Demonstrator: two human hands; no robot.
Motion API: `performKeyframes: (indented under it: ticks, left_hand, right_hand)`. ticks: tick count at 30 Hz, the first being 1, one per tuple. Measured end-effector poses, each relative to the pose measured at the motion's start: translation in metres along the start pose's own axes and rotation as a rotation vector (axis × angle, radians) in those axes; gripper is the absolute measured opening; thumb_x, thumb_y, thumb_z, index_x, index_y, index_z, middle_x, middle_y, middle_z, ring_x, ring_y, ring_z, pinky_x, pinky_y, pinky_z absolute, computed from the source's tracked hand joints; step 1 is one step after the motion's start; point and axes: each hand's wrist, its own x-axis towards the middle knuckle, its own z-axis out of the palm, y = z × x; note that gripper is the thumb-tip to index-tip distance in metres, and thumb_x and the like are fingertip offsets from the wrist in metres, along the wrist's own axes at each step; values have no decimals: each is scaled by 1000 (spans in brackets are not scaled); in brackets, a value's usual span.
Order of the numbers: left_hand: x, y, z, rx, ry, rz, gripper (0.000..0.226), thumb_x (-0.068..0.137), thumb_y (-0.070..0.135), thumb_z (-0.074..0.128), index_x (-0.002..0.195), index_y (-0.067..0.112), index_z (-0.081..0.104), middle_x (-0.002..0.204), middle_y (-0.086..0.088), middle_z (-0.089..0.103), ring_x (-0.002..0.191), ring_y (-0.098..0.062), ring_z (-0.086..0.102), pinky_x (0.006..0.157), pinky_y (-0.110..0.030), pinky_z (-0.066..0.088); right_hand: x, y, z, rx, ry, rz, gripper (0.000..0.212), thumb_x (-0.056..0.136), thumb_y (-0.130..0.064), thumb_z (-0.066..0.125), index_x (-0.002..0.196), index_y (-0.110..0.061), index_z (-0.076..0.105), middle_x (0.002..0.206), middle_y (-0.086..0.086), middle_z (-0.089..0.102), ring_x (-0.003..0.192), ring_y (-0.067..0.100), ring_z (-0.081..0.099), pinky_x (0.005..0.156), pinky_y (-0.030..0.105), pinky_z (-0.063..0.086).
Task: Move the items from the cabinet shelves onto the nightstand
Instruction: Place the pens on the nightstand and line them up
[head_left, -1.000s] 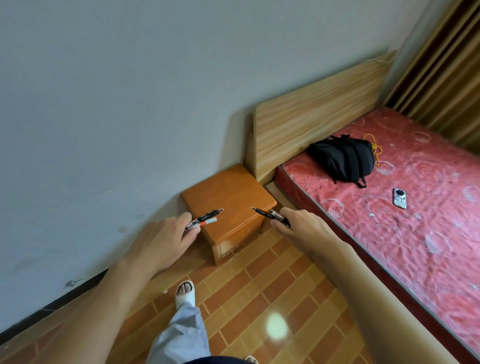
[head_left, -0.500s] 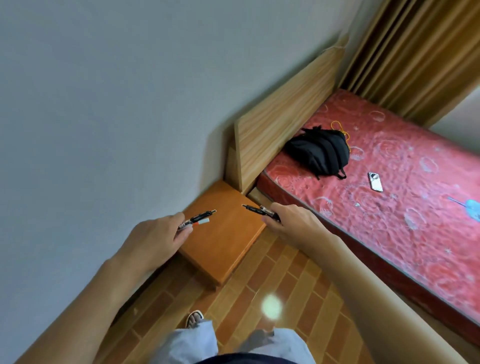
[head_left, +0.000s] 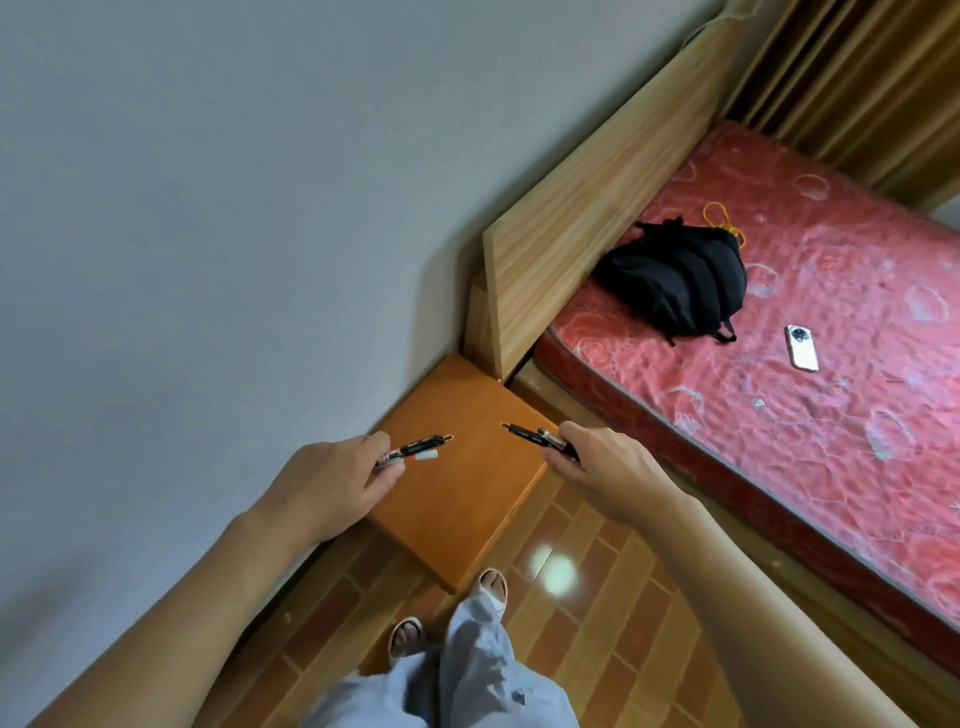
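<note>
left hand (head_left: 337, 480): fingers and thumb curled round a small bundle of pens (head_left: 415, 451), one black-barrelled, one with an orange band and a white end; tips point right, over the left part of the nightstand (head_left: 457, 499), not touching its top. right hand (head_left: 605, 465): fingers curled round a second bundle of dark pens (head_left: 537, 438), tips pointing left, held above the right edge of the nightstand. lettering on the barrels too small to read. nightstand: orange-brown wood, flat top, set in the corner against a grey wall (head_left: 234, 208) and just beside the wooden headboard (head_left: 597, 208). bed (head_left: 779, 415): red mattress cover with a pale rose pattern. on it, near the headboard, a black backpack (head_left: 675, 278) with a yellow cord (head_left: 719, 215) just behind it; a white phone (head_left: 802, 348) lies face down to the right, apart from the backpack; no brand mark legible. brown striped curtain (head_left: 857, 78) at the far end of the bed. floor (head_left: 597, 623): brown brick-pattern tiles with a bright light reflection. below: pale trouser legs and two feet in white sandals, one foot touching the nightstand's near corner.
</note>
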Motion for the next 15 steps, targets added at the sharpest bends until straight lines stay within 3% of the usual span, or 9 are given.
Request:
performKeyframes:
  ticks: [5,15]
  left_hand:
    - [35,-1,11,12,-37,-2,25,104,52,41,84,36,38,61,15,47,44,-11,45,44,-15,26]
    - [118,-30,80,5,-51,91,22,104,52,42,86,38,42,63,17,44,44,-11,45,39,-16,30]
  right_hand:
    - [40,23,4,45,-18,-24,34,107,-55,41,94,-25,51,74,-5,60,60,13,55,53,31,36]
    - [125,71,55,75,-59,1,34,107,-57,38,97,-27,51,76,-6,58,61,12,54,51,31,35]
